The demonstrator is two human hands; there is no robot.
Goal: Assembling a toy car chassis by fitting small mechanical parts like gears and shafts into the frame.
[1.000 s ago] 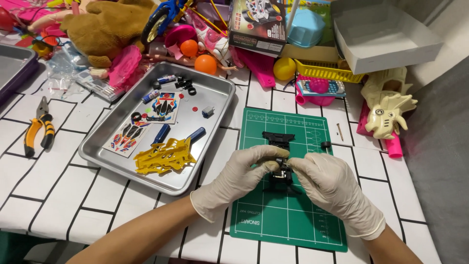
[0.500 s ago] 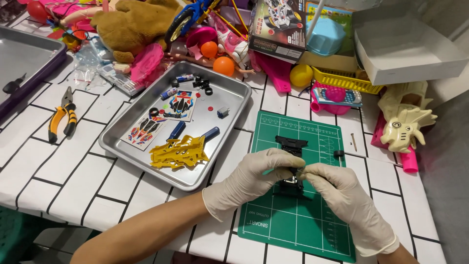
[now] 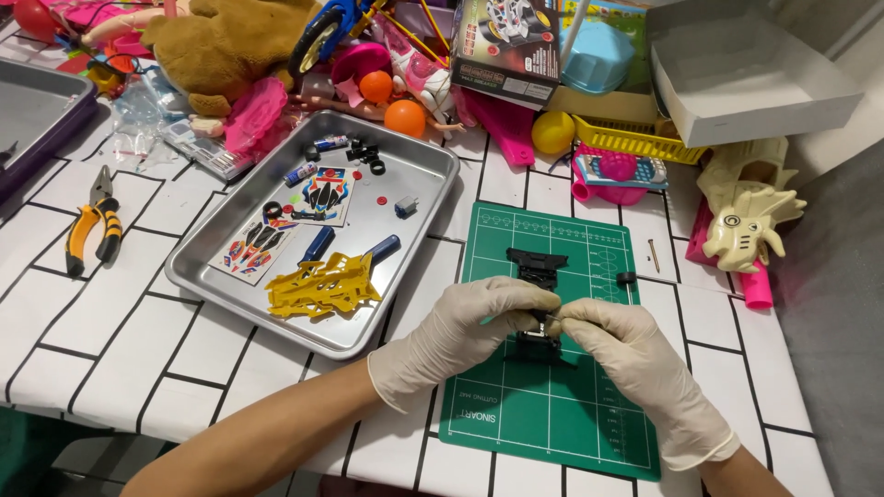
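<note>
Both of my hands wear pale latex gloves and meet over a green cutting mat. My left hand and my right hand pinch a small black toy car chassis between their fingertips, just above the mat. Its front part juts out beyond my fingers toward the far end of the mat. A small black wheel-like piece lies on the mat to the right.
A metal tray at my left holds a yellow plastic part frame, sticker sheets and small pieces. Orange-handled pliers lie further left. Toys, balls and boxes crowd the back; a cream dinosaur toy sits right.
The view has shifted slightly, so everything sits a little lower and to the right. My hands stay together on the chassis, with only small finger movement.
</note>
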